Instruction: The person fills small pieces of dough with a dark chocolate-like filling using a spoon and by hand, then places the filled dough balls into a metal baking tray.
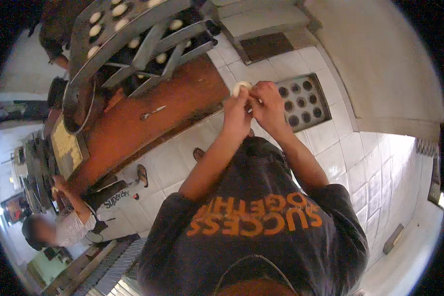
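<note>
A small pale, rounded piece of dough (241, 88) is held up in front of me at chest height. My left hand (237, 114) is closed around its near side, the thumb pressed on it. Close against it, my right hand (268, 102) has its fingers bent in and pinching at the dough's right edge; its fingertips are partly hidden. Below and to the right lies a dark-rimmed metal tray (323, 101) with several dark octagonal hollows, on the tiled floor.
An orange-brown table (158, 133) stretches to my left, with a spoon-like utensil (153, 112) on it. Stacked metal trays (148, 54) of pale dough pieces stand at its far end. A box of yellowish pieces (83, 148) sits beyond. One person (74, 222) works at the left, another (59, 29) far left.
</note>
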Demonstrator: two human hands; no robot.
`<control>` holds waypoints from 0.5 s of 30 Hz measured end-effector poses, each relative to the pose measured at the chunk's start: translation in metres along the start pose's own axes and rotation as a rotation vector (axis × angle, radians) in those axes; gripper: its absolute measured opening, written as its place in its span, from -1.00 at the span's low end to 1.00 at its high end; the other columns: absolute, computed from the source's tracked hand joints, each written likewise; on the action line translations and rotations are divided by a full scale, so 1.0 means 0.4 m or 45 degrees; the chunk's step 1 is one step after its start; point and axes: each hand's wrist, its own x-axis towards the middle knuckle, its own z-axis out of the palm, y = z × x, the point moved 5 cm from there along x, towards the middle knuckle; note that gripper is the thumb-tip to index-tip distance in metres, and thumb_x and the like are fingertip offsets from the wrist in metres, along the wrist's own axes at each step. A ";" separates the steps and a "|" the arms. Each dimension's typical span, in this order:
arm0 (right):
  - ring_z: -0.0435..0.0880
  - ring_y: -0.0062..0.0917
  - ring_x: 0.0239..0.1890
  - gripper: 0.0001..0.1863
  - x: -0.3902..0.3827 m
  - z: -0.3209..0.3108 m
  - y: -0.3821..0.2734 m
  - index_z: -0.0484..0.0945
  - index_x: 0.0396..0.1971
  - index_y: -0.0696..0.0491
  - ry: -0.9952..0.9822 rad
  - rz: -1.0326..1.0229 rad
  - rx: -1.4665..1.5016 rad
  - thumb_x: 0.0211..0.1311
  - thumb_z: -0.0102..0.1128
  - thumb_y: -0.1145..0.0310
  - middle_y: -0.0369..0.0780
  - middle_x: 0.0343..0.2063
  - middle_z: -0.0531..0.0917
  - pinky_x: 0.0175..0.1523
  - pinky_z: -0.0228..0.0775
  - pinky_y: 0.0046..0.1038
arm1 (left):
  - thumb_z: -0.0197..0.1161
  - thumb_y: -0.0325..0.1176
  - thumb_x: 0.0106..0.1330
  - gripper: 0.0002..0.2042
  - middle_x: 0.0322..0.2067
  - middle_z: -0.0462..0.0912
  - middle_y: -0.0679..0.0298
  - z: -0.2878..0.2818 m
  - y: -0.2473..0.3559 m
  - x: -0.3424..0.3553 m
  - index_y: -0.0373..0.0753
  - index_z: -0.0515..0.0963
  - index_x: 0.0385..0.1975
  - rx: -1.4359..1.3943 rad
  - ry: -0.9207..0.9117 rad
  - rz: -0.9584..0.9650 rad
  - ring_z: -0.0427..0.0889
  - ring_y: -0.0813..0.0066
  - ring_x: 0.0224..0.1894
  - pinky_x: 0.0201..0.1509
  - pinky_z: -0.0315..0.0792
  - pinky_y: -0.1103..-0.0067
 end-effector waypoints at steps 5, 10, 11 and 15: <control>0.46 -0.30 -0.33 -0.80 0.043 -0.147 0.039 0.46 -0.53 0.11 0.213 0.088 -0.135 -0.28 0.20 0.60 -0.19 -0.47 0.49 -0.24 0.33 -0.39 | 0.10 -0.29 0.22 -0.76 -0.34 0.47 0.23 0.157 -0.054 0.028 -0.30 0.38 -0.23 0.043 -0.033 0.026 0.47 0.46 -0.32 -0.26 0.40 0.55; 0.40 -0.24 -0.26 -0.70 0.011 -0.204 0.146 0.44 -0.42 0.12 0.097 0.079 0.012 -0.32 0.18 0.55 -0.14 -0.43 0.45 -0.13 0.26 -0.33 | 0.10 -0.34 0.21 -0.74 -0.30 0.47 0.19 0.218 -0.101 0.040 -0.33 0.37 -0.18 -0.198 -0.199 -0.262 0.48 0.42 -0.30 -0.18 0.39 0.54; 0.38 -0.21 -0.27 -0.67 0.013 -0.215 0.146 0.42 -0.39 0.12 0.109 -0.027 -0.021 -0.33 0.17 0.53 -0.12 -0.43 0.43 -0.13 0.25 -0.32 | 0.10 -0.35 0.21 -0.74 -0.31 0.48 0.20 0.223 -0.103 0.053 -0.33 0.37 -0.17 -0.140 -0.200 -0.204 0.48 0.42 -0.29 -0.17 0.39 0.54; 0.42 -0.22 -0.32 -0.71 0.040 -0.220 0.134 0.45 -0.43 0.12 0.167 0.003 -0.131 -0.32 0.17 0.55 -0.13 -0.48 0.45 -0.22 0.31 -0.31 | 0.09 -0.36 0.21 -0.74 -0.31 0.49 0.23 0.226 -0.118 0.100 -0.32 0.37 -0.16 0.123 -0.179 0.040 0.49 0.43 -0.29 -0.16 0.40 0.52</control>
